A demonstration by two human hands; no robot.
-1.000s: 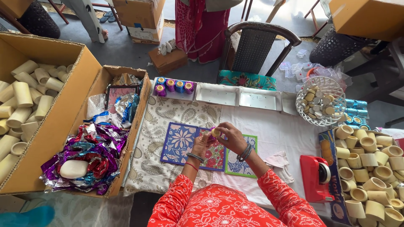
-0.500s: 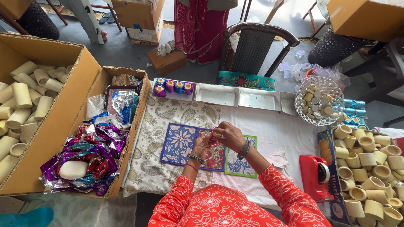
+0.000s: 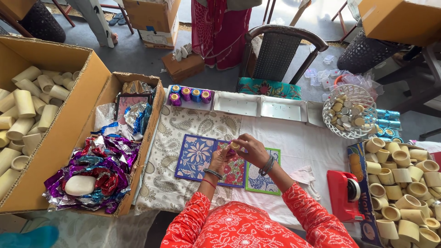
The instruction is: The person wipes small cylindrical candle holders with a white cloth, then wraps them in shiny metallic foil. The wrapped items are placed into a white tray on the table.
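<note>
Both hands are together at centre of the table. Left hand (image 3: pixel 220 159) and right hand (image 3: pixel 250 150) pinch one small yellowish round piece (image 3: pixel 234 145) between the fingertips, both closed on it, held just above the red floral square (image 3: pixel 235 171).

Under the hands lie three patterned squares side by side: the blue floral square (image 3: pixel 195 156) at 9 o'clock of the hands, the red one in the middle, and the green-edged square (image 3: pixel 263 178) at 5 o'clock. All sit on the patterned cloth (image 3: pixel 174 138) covering the table.

- 12 o'clock: two white trays (image 3: pixel 262 108), edge to edge.
- 11 o'clock: row of purple-and-blue thread spools (image 3: pixel 189 95).
- 2 o'clock: wire basket (image 3: pixel 351 110) of small round pieces.
- 4 o'clock: red tape dispenser (image 3: pixel 344 195), touching a box of cream cups (image 3: pixel 404 183).
- 9 o'clock: open carton of shiny foil wrappers (image 3: pixel 103 165), with a white oval lump (image 3: pixel 79 185) on top.
- Far 9 o'clock: bigger carton of cream tubes (image 3: pixel 23 119).

A person in red (image 3: pixel 218 27) stands behind the chair (image 3: pixel 278 53) at 12 o'clock.
</note>
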